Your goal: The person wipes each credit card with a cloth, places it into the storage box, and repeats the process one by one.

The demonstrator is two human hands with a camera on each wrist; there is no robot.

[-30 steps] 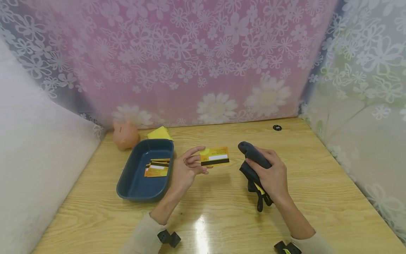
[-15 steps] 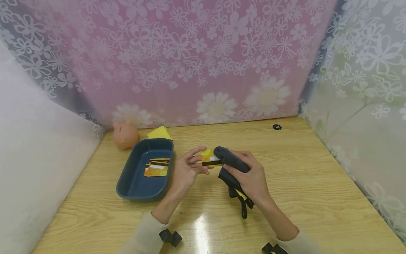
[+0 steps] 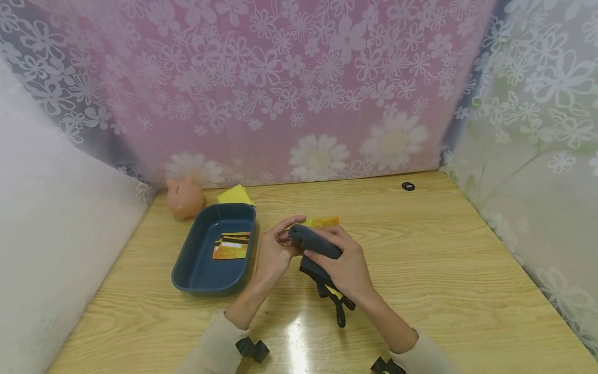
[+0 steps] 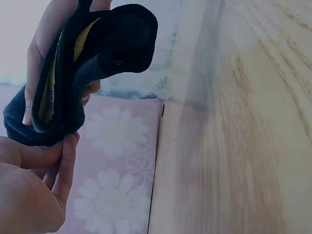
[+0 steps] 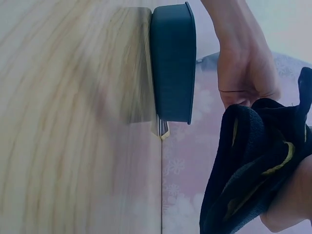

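In the head view my left hand [image 3: 272, 257] pinches a yellow-orange card [image 3: 326, 222] by its left end, above the middle of the table. My right hand [image 3: 349, 266] grips a folded dark cloth [image 3: 316, 244] with yellow inside its folds and black loops hanging below. The cloth lies over the front of the card, so only the card's upper strip shows. Seen from the left wrist, the cloth [image 4: 73, 97] touches the left fingertips, and the card is hidden there. The right wrist view shows the cloth [image 5: 248, 165] bunched in several layers.
Left of my hands stands a dark blue plastic tub [image 3: 201, 272] with several similar cards [image 3: 231, 249] in it. Behind it are an orange piggy bank [image 3: 185, 200] and a yellow folded item [image 3: 235, 195]. A black poker chip [image 3: 408, 186] lies at the back right.
My right hand has moved left with the cloth, from beside the card to over its front and up to the left fingers. The left hand has stayed nearly still with the card.
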